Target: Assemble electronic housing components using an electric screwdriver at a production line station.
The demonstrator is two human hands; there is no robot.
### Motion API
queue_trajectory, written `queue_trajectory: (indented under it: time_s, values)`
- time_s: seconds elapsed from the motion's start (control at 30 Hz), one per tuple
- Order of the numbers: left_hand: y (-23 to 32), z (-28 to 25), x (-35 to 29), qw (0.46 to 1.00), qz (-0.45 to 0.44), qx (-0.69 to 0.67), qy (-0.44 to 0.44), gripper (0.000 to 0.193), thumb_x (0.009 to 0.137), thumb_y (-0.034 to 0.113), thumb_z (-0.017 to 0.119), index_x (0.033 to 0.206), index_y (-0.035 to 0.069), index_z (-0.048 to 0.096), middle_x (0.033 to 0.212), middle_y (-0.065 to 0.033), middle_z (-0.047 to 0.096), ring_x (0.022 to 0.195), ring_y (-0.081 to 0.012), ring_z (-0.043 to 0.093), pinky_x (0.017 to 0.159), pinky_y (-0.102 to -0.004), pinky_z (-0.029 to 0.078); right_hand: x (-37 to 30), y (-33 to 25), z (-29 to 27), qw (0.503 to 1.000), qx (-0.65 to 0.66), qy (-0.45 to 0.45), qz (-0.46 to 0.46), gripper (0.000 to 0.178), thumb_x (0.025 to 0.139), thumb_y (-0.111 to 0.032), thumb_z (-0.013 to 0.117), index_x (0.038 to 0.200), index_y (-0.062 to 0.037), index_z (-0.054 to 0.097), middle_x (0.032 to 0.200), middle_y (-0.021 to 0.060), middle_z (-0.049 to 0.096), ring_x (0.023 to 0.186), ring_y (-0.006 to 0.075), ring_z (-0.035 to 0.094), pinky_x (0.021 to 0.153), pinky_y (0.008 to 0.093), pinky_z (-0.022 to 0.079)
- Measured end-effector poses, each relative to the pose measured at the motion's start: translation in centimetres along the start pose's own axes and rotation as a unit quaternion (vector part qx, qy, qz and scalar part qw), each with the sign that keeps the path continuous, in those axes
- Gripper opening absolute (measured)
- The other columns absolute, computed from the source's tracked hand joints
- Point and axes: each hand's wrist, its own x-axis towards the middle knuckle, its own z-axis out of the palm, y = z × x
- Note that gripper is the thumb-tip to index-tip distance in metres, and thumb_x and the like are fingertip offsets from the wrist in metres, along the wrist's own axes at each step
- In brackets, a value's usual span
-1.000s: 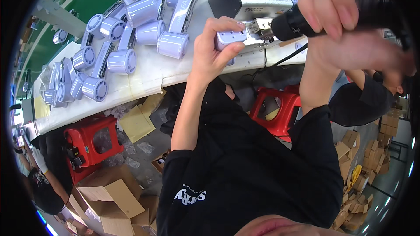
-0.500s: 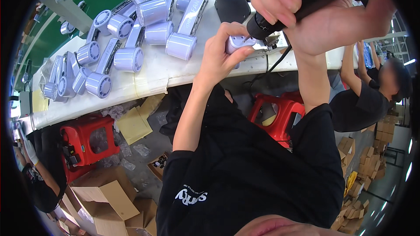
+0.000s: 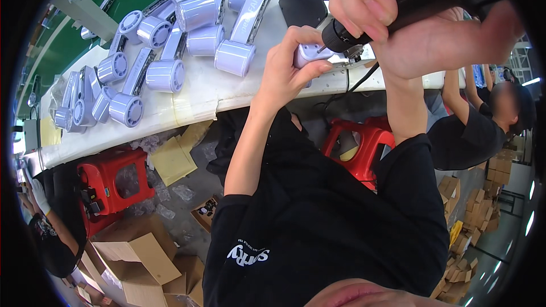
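My left hand (image 3: pixel 286 68) is closed around a small lavender handheld fan (image 3: pixel 307 54), its end face turned up between thumb and fingers. A black electric screwdriver (image 3: pixel 398 8) is gripped in my right hand (image 3: pixel 392 28), large and close to the camera. Its thin bit meets the fan's end face, where small holes show. Just right of the fan, a small metal fixture (image 3: pixel 354 52) is partly hidden behind the screwdriver. Several more lavender handheld fans (image 3: pixel 234 57) lie in a loose cluster on the white table (image 3: pixel 196 102) to the left.
A black panel (image 3: pixel 302 1) stands behind my left hand, and a black cable (image 3: pixel 364 79) hangs over the table edge. Red stools (image 3: pixel 357 150) stand below. Open cardboard boxes (image 3: pixel 139 256) lie at lower left. A co-worker (image 3: pixel 472 131) sits at right; another person (image 3: pixel 54 222) is at far left.
Both hands stay at the fan with the screwdriver on it. The right hand and screwdriver have shifted very slightly right and down; the rest of the view has shifted only a little.
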Motion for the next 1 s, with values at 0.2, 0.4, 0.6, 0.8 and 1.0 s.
queue_trajectory:
  time_s: [0.2,0.4,0.6,0.8,1.0]
  values:
    - [0.3,0.0,-0.1,1.0,-0.006,0.016,-0.004,0.033,0.078,0.014,0.072,0.099,0.002,0.049,0.091,-0.0097,0.06,0.068,-0.0165,0.055,0.061,-0.0262,0.045,0.3,0.2,-0.4,0.999,-0.027,-0.034,0.003,0.067,0.083,-0.071,0.037,0.08,-0.0047,0.044,0.055,0.0092,0.052,0.035,0.015,0.043,0.033,0.0232,0.035]
    - [-0.1,0.1,-0.1,1.0,-0.014,-0.007,0.007,0.033,0.079,0.014,0.072,0.099,0.002,0.048,0.09,-0.01,0.06,0.071,-0.017,0.055,0.063,-0.0267,0.045,0.6,0.3,-1.1,0.996,-0.057,-0.066,0.004,0.066,0.083,-0.07,0.038,0.08,-0.0044,0.045,0.056,0.0093,0.052,0.036,0.0152,0.044,0.033,0.0231,0.035]
    - [0.0,0.4,0.1,1.0,-0.007,-0.009,0.009,0.033,0.079,0.013,0.072,0.098,0.001,0.048,0.089,-0.0099,0.06,0.072,-0.0173,0.054,0.065,-0.0267,0.045,0.9,0.1,-1.5,0.991,-0.089,-0.098,0.005,0.066,0.083,-0.069,0.038,0.08,-0.0042,0.045,0.056,0.0094,0.053,0.036,0.0154,0.044,0.033,0.023,0.035]
    - [0.8,0.2,-0.2,0.999,-0.023,0.024,0.024,0.033,0.08,0.014,0.071,0.098,0.002,0.048,0.087,-0.0099,0.06,0.07,-0.0149,0.052,0.065,-0.0257,0.044,0.6,3.4,-0.4,0.993,-0.025,0.097,0.057,0.066,0.083,-0.07,0.04,0.08,-0.0035,0.045,0.057,0.0096,0.054,0.037,0.0155,0.045,0.034,0.0226,0.035]
    - [1.0,0.3,0.2,0.995,0.009,0.087,0.038,0.032,0.082,0.019,0.069,0.097,0.002,0.047,0.087,-0.0098,0.059,0.07,-0.0137,0.052,0.065,-0.0252,0.043,0.4,4.6,0.2,0.852,0.148,0.484,0.135,0.068,0.081,-0.071,0.042,0.081,-0.0024,0.046,0.059,0.0099,0.055,0.039,0.0157,0.047,0.034,0.0218,0.036]
